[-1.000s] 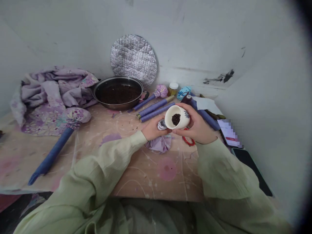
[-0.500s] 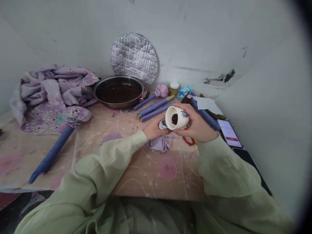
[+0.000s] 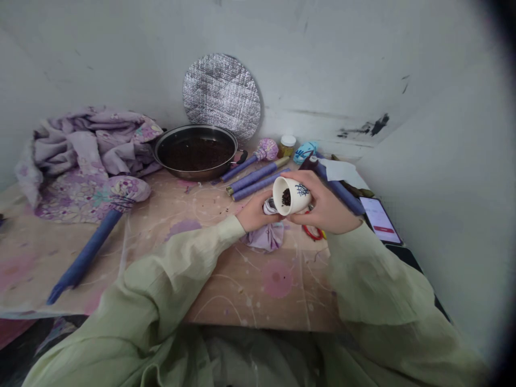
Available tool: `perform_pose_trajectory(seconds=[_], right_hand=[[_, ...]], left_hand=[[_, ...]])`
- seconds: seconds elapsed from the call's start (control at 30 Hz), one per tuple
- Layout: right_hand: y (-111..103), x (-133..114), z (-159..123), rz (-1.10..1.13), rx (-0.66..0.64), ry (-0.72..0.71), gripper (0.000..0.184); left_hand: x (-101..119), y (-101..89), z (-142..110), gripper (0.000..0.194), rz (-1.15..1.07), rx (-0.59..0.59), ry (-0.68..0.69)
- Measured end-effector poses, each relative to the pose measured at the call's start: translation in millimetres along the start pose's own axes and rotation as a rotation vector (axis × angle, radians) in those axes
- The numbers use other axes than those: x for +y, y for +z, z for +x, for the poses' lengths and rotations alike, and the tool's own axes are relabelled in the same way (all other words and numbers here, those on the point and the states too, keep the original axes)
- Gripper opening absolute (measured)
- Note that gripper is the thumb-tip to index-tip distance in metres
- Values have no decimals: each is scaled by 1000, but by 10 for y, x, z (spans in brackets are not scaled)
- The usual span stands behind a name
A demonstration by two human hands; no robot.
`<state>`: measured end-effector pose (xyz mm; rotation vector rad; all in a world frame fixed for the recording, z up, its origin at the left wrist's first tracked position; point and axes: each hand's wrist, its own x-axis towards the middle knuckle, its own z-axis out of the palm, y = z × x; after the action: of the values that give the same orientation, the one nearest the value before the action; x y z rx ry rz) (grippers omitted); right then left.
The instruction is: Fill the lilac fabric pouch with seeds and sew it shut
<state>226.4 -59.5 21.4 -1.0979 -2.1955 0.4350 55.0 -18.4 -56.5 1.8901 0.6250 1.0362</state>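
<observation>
- well, white porcelain cup [image 3: 296, 194] w/ blue brush pattern lies tilted betw. both hands, held above the paint-spattered board [image 3: 242, 301], mouth toward the viewer & left, dark granules [image 3: 286, 197] inside
- right hand [image 3: 328, 207] wraps the cup's outer wall, fingers curled over & pressed on it, firm hold
- left hand [image 3: 256, 212] curled at the lip side, touching a small silvery roll [image 3: 271, 206]; can't tell if it's pinching the roll or the cup
- handling: cup looks light, stiff, brittle, glaze prob. slippery; best held by outer wall or foot, off the lip; granules loose, spill easily at this tilt
- nearby: lilac cloth [image 3: 264, 239] just below hands, red loop [image 3: 312, 233], purple-wrapped rods [image 3: 258, 180], steel pan [image 3: 189, 174] w/ dark contents further back
</observation>
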Motion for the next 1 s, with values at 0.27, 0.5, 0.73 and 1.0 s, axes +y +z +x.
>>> perform_pose_trajectory(seconds=[0.27,0.5,0.73,1.0], right_hand=[[-10,-29,20,-3,-11,10,64],[-1,-29,19,59,37,47,66],[-30,95,-30,187,106,92,76],[-74,151,-67,258,195,118,77]], left_hand=[[-4,-1,14,51,-46,-12,15],[-6,-30,-39,53,15,-10,39],[199,-328,-123,57,360,15,222],[386,-544,-75,19,686,-424,452]])
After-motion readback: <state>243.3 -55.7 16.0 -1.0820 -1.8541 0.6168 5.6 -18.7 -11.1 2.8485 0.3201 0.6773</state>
